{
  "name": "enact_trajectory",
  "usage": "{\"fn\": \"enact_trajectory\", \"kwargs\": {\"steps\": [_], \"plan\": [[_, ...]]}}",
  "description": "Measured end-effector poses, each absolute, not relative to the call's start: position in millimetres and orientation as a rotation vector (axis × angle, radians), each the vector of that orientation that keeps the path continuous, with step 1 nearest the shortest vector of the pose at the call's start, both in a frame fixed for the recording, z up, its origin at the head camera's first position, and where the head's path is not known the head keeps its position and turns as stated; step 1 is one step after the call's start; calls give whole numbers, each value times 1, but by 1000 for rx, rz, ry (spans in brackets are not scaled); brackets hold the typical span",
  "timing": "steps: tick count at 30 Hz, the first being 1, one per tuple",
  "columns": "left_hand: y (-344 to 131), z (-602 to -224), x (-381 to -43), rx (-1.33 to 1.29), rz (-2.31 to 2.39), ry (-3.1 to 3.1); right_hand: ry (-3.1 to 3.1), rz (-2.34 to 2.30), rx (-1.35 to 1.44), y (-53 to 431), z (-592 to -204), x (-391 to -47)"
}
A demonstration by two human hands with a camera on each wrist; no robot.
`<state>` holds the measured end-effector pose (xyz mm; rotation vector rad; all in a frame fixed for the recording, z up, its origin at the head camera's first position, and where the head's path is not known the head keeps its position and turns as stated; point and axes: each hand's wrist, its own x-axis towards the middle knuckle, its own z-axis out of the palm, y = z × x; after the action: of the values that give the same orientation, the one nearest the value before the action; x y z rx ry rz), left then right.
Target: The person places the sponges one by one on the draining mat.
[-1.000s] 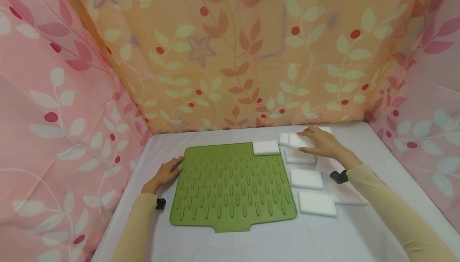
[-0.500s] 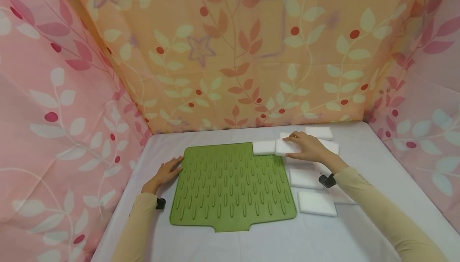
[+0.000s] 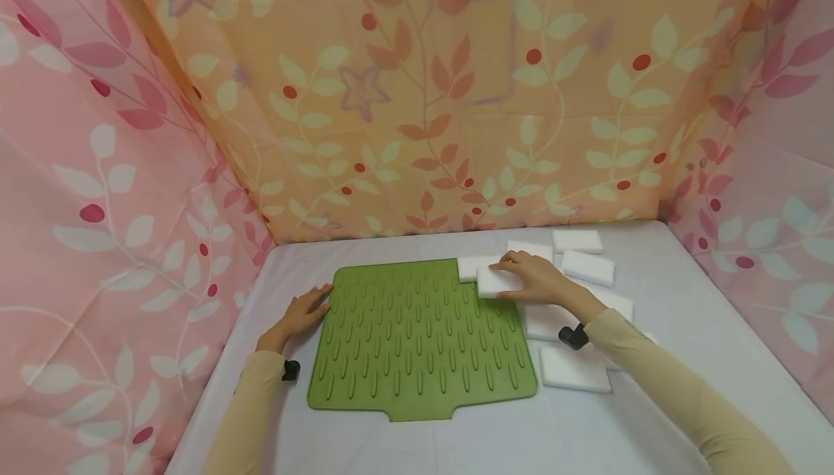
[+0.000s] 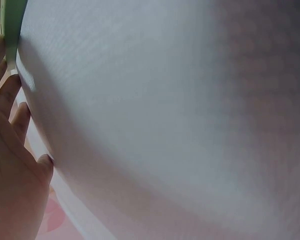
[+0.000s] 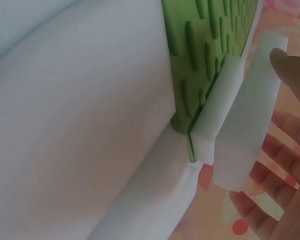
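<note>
A green ridged mat (image 3: pixel 417 337) lies flat on the table, its tab pointing toward me. My left hand (image 3: pixel 302 316) rests at the mat's left edge with relaxed fingers; in the left wrist view, its fingertips (image 4: pixel 22 111) are on the white cloth by the mat's green edge (image 4: pixel 12 27). Between thumb and fingers, my right hand (image 3: pixel 537 279) pinches a white sponge block (image 3: pixel 497 283) over the mat's far right part. Another white sponge (image 3: pixel 470 268) lies on the mat's far right corner. In the right wrist view, the pinched sponge (image 5: pixel 250 115) is clear of the mat.
Several more white sponges (image 3: pixel 573 370) lie along the mat's right side, some overlapping and partly hidden by my right arm. Others (image 3: pixel 578 241) are toward the back. White cloth (image 3: pixel 521 439) covers the table, and floral curtains (image 3: pixel 423 98) enclose its back and sides.
My right hand has picked up a sponge from the back right group and carried it left and nearer, over the mat. The left hand has stayed put.
</note>
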<state>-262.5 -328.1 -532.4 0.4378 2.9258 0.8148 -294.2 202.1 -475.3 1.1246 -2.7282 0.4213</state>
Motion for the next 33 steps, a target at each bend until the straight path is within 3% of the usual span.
{"fn": "enact_trajectory", "kwargs": {"steps": [33], "plan": [[-330,-534,-263,440,850,2934,-2742,302,1219,169,-497,-291]]}}
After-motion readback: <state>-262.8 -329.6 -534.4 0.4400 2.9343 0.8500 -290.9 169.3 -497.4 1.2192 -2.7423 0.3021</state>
